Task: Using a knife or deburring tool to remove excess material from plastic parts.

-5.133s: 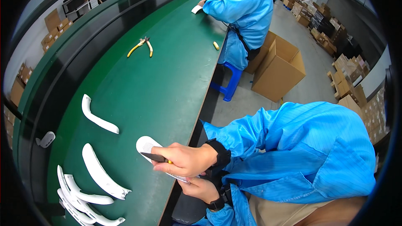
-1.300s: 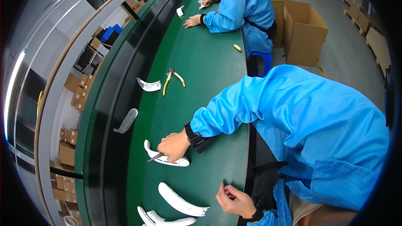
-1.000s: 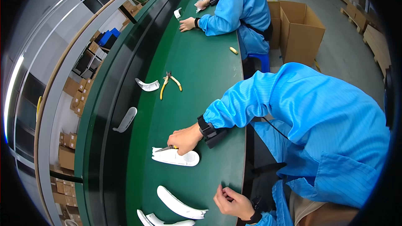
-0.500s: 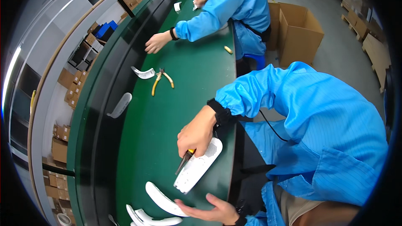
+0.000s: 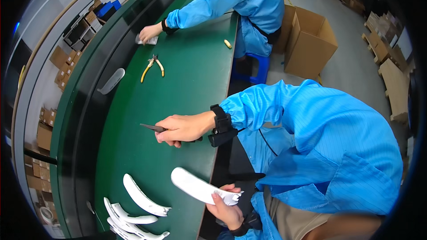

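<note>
My left hand (image 5: 227,209) grips the notched end of a long white curved plastic panel (image 5: 193,184), thumb on top. The panel's rounded end points away over the green work surface (image 5: 178,102). Further up, my right hand (image 5: 180,129) is closed around pliers (image 5: 153,127); only their dark pointed jaws stick out past the fingers, and the handles are mostly hidden. To the left of the held panel lies another curved white panel (image 5: 141,195). Several more white curved pieces (image 5: 129,222) overlap at the lower left.
Yellow-handled cutting pliers (image 5: 153,67) lie further up the green surface. A pale translucent cover (image 5: 112,81) rests by the black side rail (image 5: 93,80). A co-worker's hand (image 5: 150,33) touches a white piece (image 5: 152,41). A cardboard box (image 5: 309,46) and blue stool (image 5: 258,69) stand right.
My left hand has gone from empty to holding a white panel. My right hand has moved left, off the panel it was over, with the pliers. The co-worker's hand has reached a white piece.
</note>
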The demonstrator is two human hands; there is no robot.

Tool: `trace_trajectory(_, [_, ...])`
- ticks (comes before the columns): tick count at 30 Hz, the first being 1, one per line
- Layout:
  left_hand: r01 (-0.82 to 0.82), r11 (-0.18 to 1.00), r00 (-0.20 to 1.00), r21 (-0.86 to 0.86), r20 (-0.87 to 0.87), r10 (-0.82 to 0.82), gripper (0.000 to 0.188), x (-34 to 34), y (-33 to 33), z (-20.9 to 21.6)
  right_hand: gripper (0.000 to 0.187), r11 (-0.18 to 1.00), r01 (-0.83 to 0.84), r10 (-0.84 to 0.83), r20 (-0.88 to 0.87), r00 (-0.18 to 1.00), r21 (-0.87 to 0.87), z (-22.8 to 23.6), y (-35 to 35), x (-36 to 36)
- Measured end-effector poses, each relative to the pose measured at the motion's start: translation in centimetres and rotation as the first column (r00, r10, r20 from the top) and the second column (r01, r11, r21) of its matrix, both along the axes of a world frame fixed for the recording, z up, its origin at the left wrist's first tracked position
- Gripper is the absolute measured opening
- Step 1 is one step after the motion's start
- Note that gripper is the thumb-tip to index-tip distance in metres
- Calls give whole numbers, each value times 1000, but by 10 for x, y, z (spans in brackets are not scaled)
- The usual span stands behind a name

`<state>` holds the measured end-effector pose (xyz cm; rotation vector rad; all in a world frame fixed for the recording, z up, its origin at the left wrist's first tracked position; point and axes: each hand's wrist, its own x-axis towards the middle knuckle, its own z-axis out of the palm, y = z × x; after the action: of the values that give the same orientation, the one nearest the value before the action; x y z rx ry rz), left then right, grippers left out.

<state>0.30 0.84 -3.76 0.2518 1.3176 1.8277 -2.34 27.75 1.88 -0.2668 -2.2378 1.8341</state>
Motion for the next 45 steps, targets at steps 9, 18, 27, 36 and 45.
trace_trajectory(9, [-153, 986, 987, 71, 60, 149, 46, 39, 29, -28, 32, 993, 49, -38, -106, 994, 104, -13, -23, 15])
trace_trajectory(18, [-139, 990, 987, 39, 90, 135, 45, 40, 20, -34, 38, 998, -13, 3, -147, 989, -65, 7, -102, 17])
trace_trajectory(27, [-118, 992, 991, 36, 60, 115, 47, 35, 18, -38, 36, 998, -3, 11, -117, 993, 68, -16, -116, 7])
trace_trajectory(36, [-124, 992, 991, -9, 42, 125, 39, 37, 21, -40, 32, 992, 56, -37, -159, 987, 112, -28, -125, 2])
trace_trajectory(45, [-183, 983, 983, 0, 20, 183, 44, 36, 25, -33, 30, 979, 174, -154, -164, 974, 109, -11, -111, 11])
